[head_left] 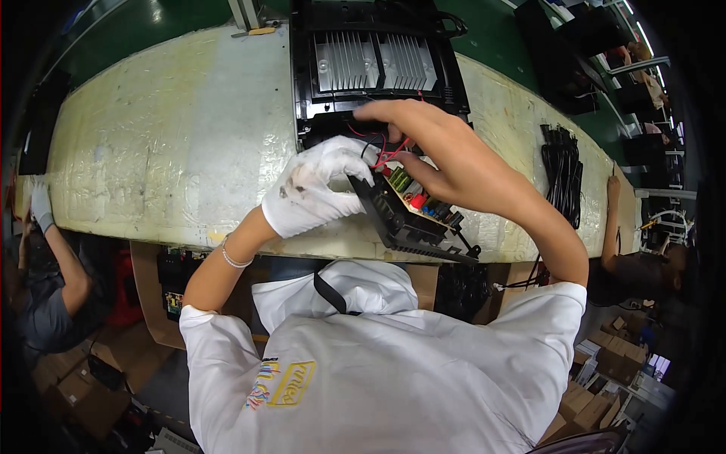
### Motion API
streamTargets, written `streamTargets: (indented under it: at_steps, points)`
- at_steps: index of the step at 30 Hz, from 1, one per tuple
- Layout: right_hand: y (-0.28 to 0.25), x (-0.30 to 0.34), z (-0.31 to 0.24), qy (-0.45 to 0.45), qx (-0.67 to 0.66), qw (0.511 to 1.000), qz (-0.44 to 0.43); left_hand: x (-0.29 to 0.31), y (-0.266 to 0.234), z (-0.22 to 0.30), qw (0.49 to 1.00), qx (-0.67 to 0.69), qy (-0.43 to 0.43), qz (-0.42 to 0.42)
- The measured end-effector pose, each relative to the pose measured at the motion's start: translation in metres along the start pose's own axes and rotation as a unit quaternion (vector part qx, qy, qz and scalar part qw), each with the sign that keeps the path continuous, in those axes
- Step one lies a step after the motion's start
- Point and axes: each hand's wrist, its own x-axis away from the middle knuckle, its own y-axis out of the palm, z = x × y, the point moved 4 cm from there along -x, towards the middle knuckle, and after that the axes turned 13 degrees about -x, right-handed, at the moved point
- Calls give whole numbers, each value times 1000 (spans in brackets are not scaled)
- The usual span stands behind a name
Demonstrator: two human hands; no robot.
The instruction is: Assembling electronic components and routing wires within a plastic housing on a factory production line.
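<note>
My left hand (310, 185), in a stained white glove, is closed on the edge of a tilted black plastic panel (412, 231). A circuit board (412, 197) with green, red and yellow parts sits on that panel. My bare right hand (446, 155) arches over the board, its index finger stretched forward and the other fingers curled at thin red wires (387, 157); the exact grip is partly hidden. Just beyond lies a large black housing (302, 83) with two silver finned heat sinks (378, 62). Red and black wires run between the housing and the board.
The pale, film-covered workbench (174, 136) curves across the view. A bundle of black cables (561, 174) lies to the right, a yellow-handled tool (262, 31) at the far edge. Co-workers' arms (64, 261) show at left and right. Cardboard boxes (612, 356) stand below the bench.
</note>
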Motion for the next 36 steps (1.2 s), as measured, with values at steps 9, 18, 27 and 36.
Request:
streamTargets:
  at_steps: [9,18,27,36]
  points:
    - [-7,7,-1,-95,10,995,20,-1,7,-8,999,16,36,-4]
    - [-1,0,-18,-64,147,978,-131,-1,9,-3,1000,-10,23,12]
    - [-12,-13,-8,-75,125,988,-51,4,13,-10,1000,2,26,14]
    - [1,-12,-2,-142,181,961,-155,5,17,-16,997,45,-20,63]
